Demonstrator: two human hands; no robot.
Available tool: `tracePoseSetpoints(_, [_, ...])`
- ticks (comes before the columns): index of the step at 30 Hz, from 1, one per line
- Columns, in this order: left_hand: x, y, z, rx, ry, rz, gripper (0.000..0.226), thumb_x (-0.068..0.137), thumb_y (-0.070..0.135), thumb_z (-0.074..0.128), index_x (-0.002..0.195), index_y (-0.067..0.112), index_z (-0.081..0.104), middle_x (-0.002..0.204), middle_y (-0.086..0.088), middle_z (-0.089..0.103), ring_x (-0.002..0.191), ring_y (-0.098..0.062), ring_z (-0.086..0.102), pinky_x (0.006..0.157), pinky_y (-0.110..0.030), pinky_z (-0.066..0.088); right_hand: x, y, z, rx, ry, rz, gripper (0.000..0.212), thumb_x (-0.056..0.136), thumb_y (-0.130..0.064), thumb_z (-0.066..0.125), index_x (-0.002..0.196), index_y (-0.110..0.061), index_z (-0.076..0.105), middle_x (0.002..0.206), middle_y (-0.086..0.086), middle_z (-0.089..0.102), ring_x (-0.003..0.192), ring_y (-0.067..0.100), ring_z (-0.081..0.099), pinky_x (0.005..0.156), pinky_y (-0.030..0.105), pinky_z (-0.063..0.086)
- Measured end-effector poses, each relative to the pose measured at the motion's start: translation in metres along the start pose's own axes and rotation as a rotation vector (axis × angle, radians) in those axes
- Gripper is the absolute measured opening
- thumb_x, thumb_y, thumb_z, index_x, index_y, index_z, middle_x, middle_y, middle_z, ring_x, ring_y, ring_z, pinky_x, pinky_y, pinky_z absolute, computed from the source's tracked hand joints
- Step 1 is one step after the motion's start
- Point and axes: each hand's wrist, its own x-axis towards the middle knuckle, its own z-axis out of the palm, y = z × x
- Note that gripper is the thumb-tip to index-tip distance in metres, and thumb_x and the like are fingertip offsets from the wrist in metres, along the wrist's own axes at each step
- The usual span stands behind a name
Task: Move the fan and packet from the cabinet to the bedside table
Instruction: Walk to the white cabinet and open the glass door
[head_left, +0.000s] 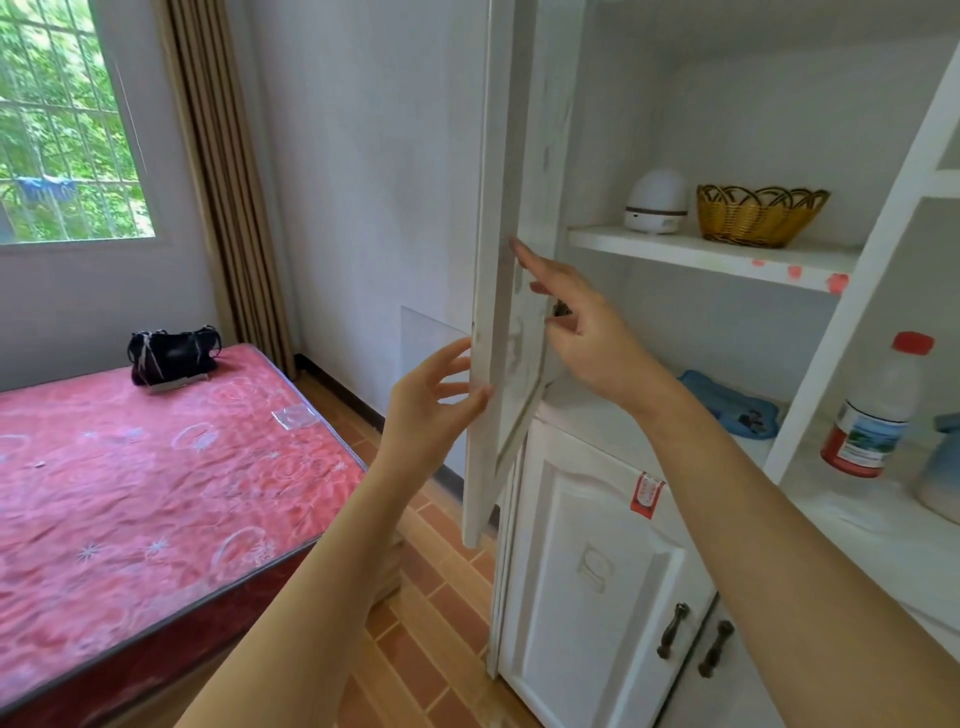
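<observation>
1. A person's left hand (434, 400), fingers spread, touches the outer edge of a white cabinet door (506, 291) standing open.
2. The right hand (582, 325), fingers extended and loosely apart, rests against the door's inner face, holding nothing.
3. A blue packet (730, 402) lies on the cabinet's lower shelf, behind the right wrist.
4. A wicker basket (758, 215) and a white dome-shaped device (657, 202) sit on the upper shelf; whether that device is the fan cannot be told.
</observation>
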Motion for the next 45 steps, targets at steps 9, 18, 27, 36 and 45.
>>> tracePoseSetpoints(9, [0.011, -0.021, -0.029, 0.036, 0.028, -0.006, 0.05, 0.088, 0.007, 0.059, 0.123, 0.042, 0.053, 0.11, 0.009, 0.068, 0.102, -0.019, 0.067, 0.084, -0.038, 0.057, 0.003, 0.013, 0.004, 0.098, 0.036, 0.074, 0.07, 0.088, 0.005, 0.039, 0.141, -0.039, 0.028, 0.141, -0.006, 0.041, 0.127, 0.009, 0.04, 0.093, 0.019, 0.039])
tracePoseSetpoints(18, [0.03, -0.049, -0.062, 0.116, 0.045, -0.042, 0.049, 0.089, 0.023, 0.052, 0.137, 0.027, 0.046, 0.124, -0.003, 0.064, 0.11, -0.025, 0.063, 0.091, -0.051, 0.052, -0.001, 0.031, 0.014, 0.215, 0.247, 0.173, 0.057, 0.089, 0.006, 0.042, 0.133, -0.03, 0.039, 0.12, -0.005, 0.054, 0.106, 0.007, 0.053, 0.088, 0.012, 0.043])
tracePoseSetpoints(27, [0.048, -0.062, -0.085, 0.156, 0.032, -0.091, 0.051, 0.089, 0.026, 0.047, 0.14, 0.027, 0.041, 0.125, -0.007, 0.062, 0.106, -0.02, 0.065, 0.094, -0.05, 0.05, -0.019, 0.049, 0.021, 0.289, 0.355, 0.268, 0.049, 0.09, 0.0, 0.044, 0.13, -0.028, 0.045, 0.118, -0.008, 0.058, 0.113, 0.01, 0.055, 0.103, 0.042, 0.044])
tracePoseSetpoints(36, [0.047, -0.06, -0.087, 0.036, 0.04, -0.082, 0.043, 0.094, 0.009, 0.049, 0.135, 0.023, 0.047, 0.124, -0.008, 0.063, 0.111, -0.023, 0.062, 0.093, -0.039, 0.052, -0.03, 0.058, 0.025, 0.301, 0.369, 0.298, 0.045, 0.089, 0.002, 0.045, 0.122, -0.028, 0.051, 0.115, -0.009, 0.061, 0.109, 0.006, 0.058, 0.102, 0.041, 0.045])
tracePoseSetpoints(45, [0.025, -0.05, -0.095, -0.055, 0.306, -0.1, 0.027, 0.081, 0.014, 0.068, 0.106, 0.023, 0.066, 0.1, 0.003, 0.068, 0.09, -0.011, 0.065, 0.09, -0.042, 0.053, -0.045, 0.062, 0.026, 0.274, 0.359, 0.313, 0.041, 0.089, -0.003, 0.048, 0.122, -0.028, 0.054, 0.117, -0.008, 0.062, 0.111, 0.006, 0.057, 0.102, 0.038, 0.045])
